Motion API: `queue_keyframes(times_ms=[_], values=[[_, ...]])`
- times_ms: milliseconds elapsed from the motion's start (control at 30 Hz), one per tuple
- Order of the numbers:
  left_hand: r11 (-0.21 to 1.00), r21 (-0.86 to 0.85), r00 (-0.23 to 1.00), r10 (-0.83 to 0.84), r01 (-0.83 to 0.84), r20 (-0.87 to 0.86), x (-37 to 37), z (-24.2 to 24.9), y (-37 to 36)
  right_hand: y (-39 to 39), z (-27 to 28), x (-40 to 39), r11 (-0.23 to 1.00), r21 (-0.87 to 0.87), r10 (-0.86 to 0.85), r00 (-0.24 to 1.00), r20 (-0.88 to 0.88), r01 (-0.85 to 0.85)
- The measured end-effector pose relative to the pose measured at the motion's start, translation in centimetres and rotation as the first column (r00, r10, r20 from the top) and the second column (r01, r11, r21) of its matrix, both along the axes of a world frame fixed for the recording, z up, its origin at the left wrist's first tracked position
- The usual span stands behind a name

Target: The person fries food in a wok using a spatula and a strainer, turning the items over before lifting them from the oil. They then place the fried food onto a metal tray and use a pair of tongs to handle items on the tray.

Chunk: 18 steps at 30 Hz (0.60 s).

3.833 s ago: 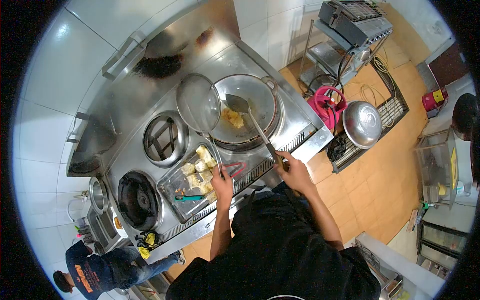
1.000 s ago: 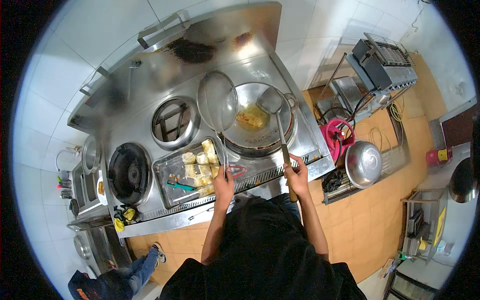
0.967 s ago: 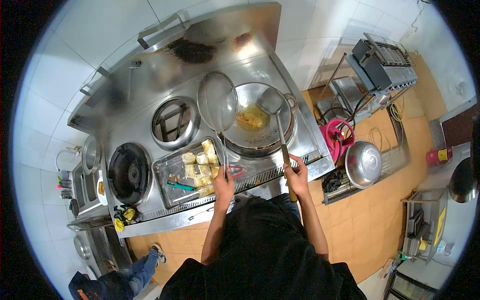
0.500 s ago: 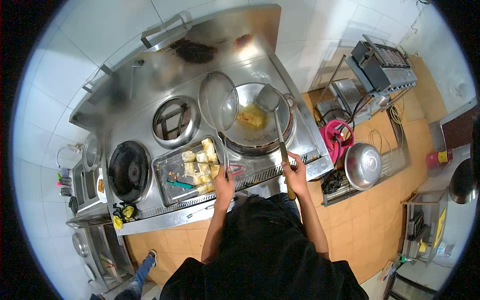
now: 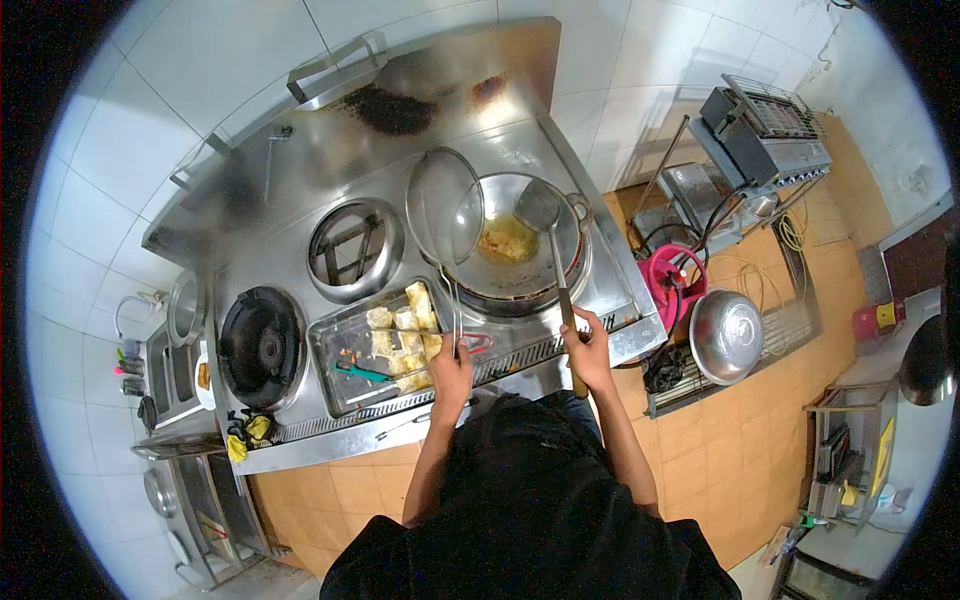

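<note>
My left hand point(image 5: 451, 372) is closed around the handle of a round mesh strainer point(image 5: 444, 205), which hangs over the left side of a wok point(image 5: 493, 277). In my right hand point(image 5: 590, 352) is the wooden handle of a wok spatula point(image 5: 539, 206); its metal head is inside the wok at the far right. Golden oil with a browned piece of food point(image 5: 508, 240) lies at the bottom of the wok. Beside my left hand, a metal tray point(image 5: 335, 398) holds several pale yellow pieces of food point(image 5: 409, 342) and a teal-handled tool point(image 5: 361, 372).
Left of the wok are an uncovered burner ring point(image 5: 355, 250) and a black burner point(image 5: 261, 334). A sink point(image 5: 170, 362) stands at the far left. On the right are a pink bucket point(image 5: 673, 283), an upturned metal bowl point(image 5: 726, 336) and a grill point(image 5: 763, 135).
The strainer has shifted slightly right and down over the wok. The spatula has barely moved. A person's leg at the lower left has gone out of view.
</note>
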State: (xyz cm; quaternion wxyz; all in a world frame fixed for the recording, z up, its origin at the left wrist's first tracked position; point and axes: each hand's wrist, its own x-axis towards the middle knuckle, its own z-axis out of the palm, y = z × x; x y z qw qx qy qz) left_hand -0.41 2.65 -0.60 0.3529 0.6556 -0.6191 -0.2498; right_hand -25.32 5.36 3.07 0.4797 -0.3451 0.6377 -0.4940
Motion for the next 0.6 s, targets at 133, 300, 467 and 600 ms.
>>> queue_keyframes(times_ms=[133, 300, 467, 600], values=[[1.000, -0.014, 0.998, -0.016, 0.015, -0.058, 0.0, -0.3, 0.1, 0.1, -0.9, 0.0, 1.000, 0.011, -0.007, 1.000, 0.002, 0.007], [1.000, 0.015, 0.999, -0.002, 0.002, -0.036, 0.0, 0.1, 0.2, 0.1, -1.0, 0.3, 1.000, 0.020, 0.001, 1.000, 0.010, -0.002], [0.999, 0.050, 1.000, -0.003, 0.002, 0.010, 0.1, 0.2, 0.3, 0.0, -1.7, 0.5, 1.000, 0.006, 0.012, 0.994, 0.105, -0.012], [0.998, 0.065, 0.999, -0.003, 0.005, -0.032, -0.2, 0.7, 0.2, -0.2, -1.6, 0.4, 0.995, 0.098, -0.012, 0.984, 0.179, -0.005]])
